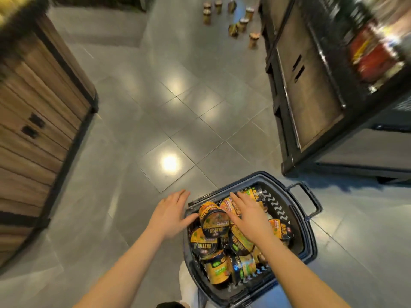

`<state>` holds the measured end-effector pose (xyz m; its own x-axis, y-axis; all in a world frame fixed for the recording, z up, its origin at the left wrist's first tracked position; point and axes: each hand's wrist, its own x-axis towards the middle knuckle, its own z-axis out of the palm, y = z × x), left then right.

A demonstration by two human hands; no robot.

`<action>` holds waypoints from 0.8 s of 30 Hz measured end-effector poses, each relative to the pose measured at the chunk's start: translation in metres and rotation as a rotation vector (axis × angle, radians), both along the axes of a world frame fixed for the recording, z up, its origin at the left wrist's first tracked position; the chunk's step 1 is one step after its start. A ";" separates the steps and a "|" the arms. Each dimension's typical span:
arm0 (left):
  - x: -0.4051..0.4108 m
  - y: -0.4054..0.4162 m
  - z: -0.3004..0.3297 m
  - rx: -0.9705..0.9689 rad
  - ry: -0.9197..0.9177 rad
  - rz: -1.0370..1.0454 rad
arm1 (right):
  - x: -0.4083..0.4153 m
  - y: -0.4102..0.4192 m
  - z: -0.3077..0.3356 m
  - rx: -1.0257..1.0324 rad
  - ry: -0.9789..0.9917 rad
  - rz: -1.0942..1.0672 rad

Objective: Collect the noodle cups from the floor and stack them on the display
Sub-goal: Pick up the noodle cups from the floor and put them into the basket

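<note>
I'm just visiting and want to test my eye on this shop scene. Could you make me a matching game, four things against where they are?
Things:
1. left hand
2. right hand
3. basket
4. loose noodle cups

Places:
A. standing far down the aisle floor
B. on the floor, full of cups
C. at the basket's left rim
D. flat over the cups in the basket

Pairs: 1-C, 2-D, 3-B, 4-A

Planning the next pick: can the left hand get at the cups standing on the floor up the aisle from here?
Probably not. The cups on the floor stand far up the aisle, while the left hand rests at the basket rim. Open tile lies between, so nothing blocks walking over.
</note>
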<state>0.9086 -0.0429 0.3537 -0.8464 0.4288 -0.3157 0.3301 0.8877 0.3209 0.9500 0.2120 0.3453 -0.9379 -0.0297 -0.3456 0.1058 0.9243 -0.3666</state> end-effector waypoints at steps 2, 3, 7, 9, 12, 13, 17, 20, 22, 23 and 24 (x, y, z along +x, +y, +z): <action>-0.002 -0.008 0.043 -0.023 0.056 -0.031 | -0.002 0.000 0.039 0.029 0.070 0.039; -0.005 -0.012 0.065 -0.040 0.085 -0.038 | -0.005 -0.001 0.060 0.029 0.099 0.057; -0.021 -0.031 0.149 -0.044 0.245 -0.017 | -0.019 -0.011 0.145 0.005 0.225 0.100; -0.028 -0.042 0.183 -0.027 0.320 -0.010 | -0.023 -0.021 0.181 -0.042 0.284 0.088; -0.037 -0.062 0.217 -0.008 0.415 -0.012 | -0.031 -0.041 0.220 -0.093 0.350 0.102; -0.041 -0.070 0.225 -0.012 0.444 -0.016 | -0.036 -0.047 0.229 -0.092 0.367 0.111; -0.073 -0.109 0.239 -0.032 0.553 -0.052 | -0.071 -0.081 0.243 -0.077 0.412 0.139; -0.109 -0.144 0.247 -0.054 0.557 -0.078 | -0.106 -0.115 0.248 -0.088 0.435 0.122; -0.133 -0.171 0.254 -0.055 0.565 -0.091 | -0.131 -0.139 0.249 -0.091 0.445 0.109; -0.144 -0.184 0.258 -0.055 0.553 -0.101 | -0.143 -0.150 0.250 -0.094 0.440 0.094; -0.155 -0.197 0.260 -0.057 0.536 -0.108 | -0.154 -0.161 0.251 -0.097 0.433 0.077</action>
<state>0.7531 -0.2397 0.6141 -0.8470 0.5173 0.1222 0.5246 0.8506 0.0351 0.7956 0.0506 0.5965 -0.9893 -0.1181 0.0860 -0.1443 0.8829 -0.4469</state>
